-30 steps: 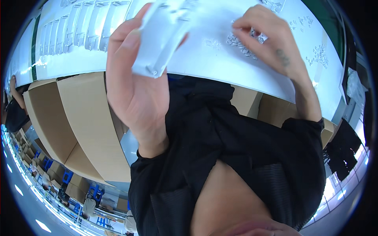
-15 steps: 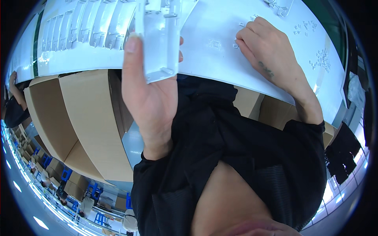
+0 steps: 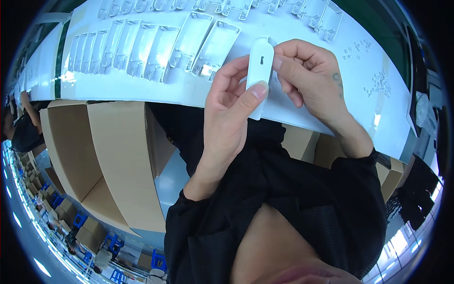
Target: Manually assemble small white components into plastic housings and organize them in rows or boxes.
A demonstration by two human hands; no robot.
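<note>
A: Largest item?
B: White table [image 3: 184, 91]. Open cardboard carton [image 3: 120, 151] below its near edge, toward the left.
A: On the table?
B: Open white casings [image 3: 215, 47], rowed across its far and left parts.
A: Hands?
B: Left hand [image 3: 227, 111], at the table's near edge, grasps one white housing [image 3: 259, 71] above that edge, slotted narrow face showing. Right hand [image 3: 309, 75], above the table, curls beside the housing; cannot tell whether it pinches anything.
A: Smallest?
B: Tiny clear pieces [image 3: 380, 85], scattered on the table's right part.
</note>
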